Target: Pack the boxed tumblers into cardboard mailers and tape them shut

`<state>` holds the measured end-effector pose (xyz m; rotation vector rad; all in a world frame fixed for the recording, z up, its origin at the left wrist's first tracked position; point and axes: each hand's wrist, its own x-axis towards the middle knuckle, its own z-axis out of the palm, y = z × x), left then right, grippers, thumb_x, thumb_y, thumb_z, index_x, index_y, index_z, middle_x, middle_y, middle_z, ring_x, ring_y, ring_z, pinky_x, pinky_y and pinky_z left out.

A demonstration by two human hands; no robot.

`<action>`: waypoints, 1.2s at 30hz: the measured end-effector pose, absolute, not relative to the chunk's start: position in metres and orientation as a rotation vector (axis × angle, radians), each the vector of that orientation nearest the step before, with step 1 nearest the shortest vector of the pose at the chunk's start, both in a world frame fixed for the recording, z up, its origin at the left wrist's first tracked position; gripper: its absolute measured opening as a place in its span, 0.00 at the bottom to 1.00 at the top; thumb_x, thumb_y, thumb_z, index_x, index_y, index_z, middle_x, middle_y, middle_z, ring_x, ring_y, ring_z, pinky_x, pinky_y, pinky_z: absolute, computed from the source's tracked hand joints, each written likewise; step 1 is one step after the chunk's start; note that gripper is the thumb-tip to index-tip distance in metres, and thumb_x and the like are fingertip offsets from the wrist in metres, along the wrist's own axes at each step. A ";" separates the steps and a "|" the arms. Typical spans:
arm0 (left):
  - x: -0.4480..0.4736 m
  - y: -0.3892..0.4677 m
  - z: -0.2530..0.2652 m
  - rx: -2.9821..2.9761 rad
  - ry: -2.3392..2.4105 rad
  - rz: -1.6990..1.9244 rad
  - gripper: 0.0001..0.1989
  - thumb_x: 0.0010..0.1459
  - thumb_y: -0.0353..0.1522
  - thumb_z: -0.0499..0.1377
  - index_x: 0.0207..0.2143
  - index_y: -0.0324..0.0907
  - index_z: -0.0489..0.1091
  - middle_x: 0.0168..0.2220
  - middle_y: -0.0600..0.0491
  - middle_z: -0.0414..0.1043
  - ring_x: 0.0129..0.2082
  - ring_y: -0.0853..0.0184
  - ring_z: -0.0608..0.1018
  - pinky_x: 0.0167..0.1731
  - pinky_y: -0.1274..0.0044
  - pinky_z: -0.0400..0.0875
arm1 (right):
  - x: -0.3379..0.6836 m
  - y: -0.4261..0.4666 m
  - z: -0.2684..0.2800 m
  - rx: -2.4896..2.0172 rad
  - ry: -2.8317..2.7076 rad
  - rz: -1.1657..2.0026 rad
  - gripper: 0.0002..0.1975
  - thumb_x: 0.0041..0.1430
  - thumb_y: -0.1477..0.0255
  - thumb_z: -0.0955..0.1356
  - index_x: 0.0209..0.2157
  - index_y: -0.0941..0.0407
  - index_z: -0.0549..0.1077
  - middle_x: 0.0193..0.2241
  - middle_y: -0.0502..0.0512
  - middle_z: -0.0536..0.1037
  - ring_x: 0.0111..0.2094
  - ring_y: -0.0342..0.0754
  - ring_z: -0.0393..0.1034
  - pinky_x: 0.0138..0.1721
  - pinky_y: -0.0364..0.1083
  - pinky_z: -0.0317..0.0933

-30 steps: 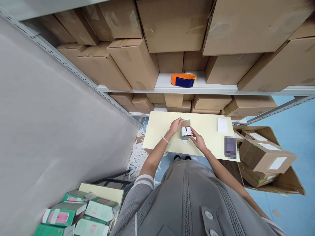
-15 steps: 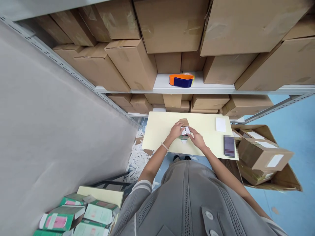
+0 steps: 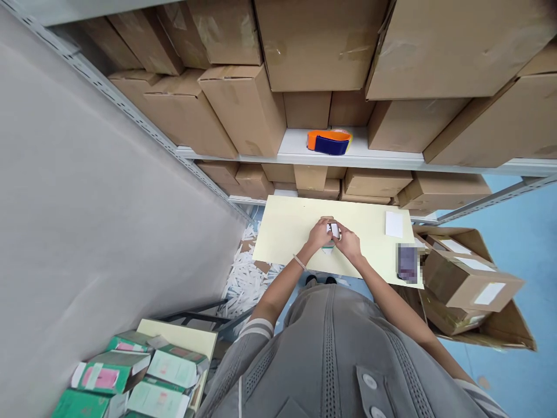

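Note:
On the cream tabletop (image 3: 287,223) stands a small carton (image 3: 328,246), green on its near side, its brown flap turned up at the far edge. White contents with dark edges (image 3: 334,230) show at its top. My left hand (image 3: 319,233) is closed around the carton's left side, fingers curled over the top. From the right, my right hand (image 3: 348,240) closes on it, thumb and fingers at the white contents. The fingers meet closely and hide much of the carton. Whether the white contents are lifted, I cannot tell.
A white paper pad (image 3: 394,224) and a dark, partly blurred phone-like object (image 3: 407,262) lie at the table's right. An open carton of boxes (image 3: 474,281) stands beside it. Shelves of cardboard boxes (image 3: 243,110) rise ahead. Green boxes (image 3: 102,374) are at lower left, shredded paper (image 3: 243,284) on the floor.
Both hands have drawn closer together over the carton's top, covering more of it and its flap. The view has shifted slightly.

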<state>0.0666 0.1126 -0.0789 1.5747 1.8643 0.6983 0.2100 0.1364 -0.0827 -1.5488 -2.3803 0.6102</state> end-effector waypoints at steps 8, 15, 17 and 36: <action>0.031 0.105 -0.082 1.632 1.665 0.756 0.30 0.58 0.23 0.49 0.64 0.38 0.61 0.66 0.44 0.62 0.66 0.60 0.64 0.67 0.63 0.57 | 0.238 0.151 -0.092 -1.341 -2.208 0.938 0.27 0.62 0.71 0.61 0.62 0.54 0.67 0.48 0.57 0.81 0.47 0.56 0.77 0.50 0.53 0.69; 0.020 0.087 -0.089 1.773 1.578 0.727 0.35 0.57 0.18 0.45 0.66 0.42 0.58 0.69 0.51 0.55 0.70 0.66 0.56 0.69 0.66 0.54 | 0.255 0.158 -0.104 -1.077 -2.202 1.039 0.32 0.62 0.73 0.59 0.68 0.51 0.57 0.61 0.58 0.69 0.54 0.52 0.71 0.55 0.55 0.67; 0.023 0.085 -0.090 1.784 1.599 0.723 0.34 0.59 0.19 0.45 0.67 0.44 0.57 0.69 0.52 0.54 0.70 0.65 0.55 0.69 0.65 0.55 | 0.256 0.158 -0.108 -1.078 -2.217 1.017 0.30 0.63 0.72 0.59 0.67 0.50 0.59 0.62 0.57 0.68 0.62 0.52 0.64 0.61 0.57 0.62; 0.029 0.084 -0.097 1.705 1.606 0.756 0.28 0.65 0.25 0.48 0.67 0.39 0.57 0.70 0.47 0.53 0.71 0.65 0.51 0.69 0.68 0.52 | 0.221 0.155 -0.059 -0.959 -2.708 0.469 0.20 0.63 0.75 0.62 0.54 0.54 0.74 0.55 0.62 0.74 0.57 0.61 0.63 0.58 0.61 0.55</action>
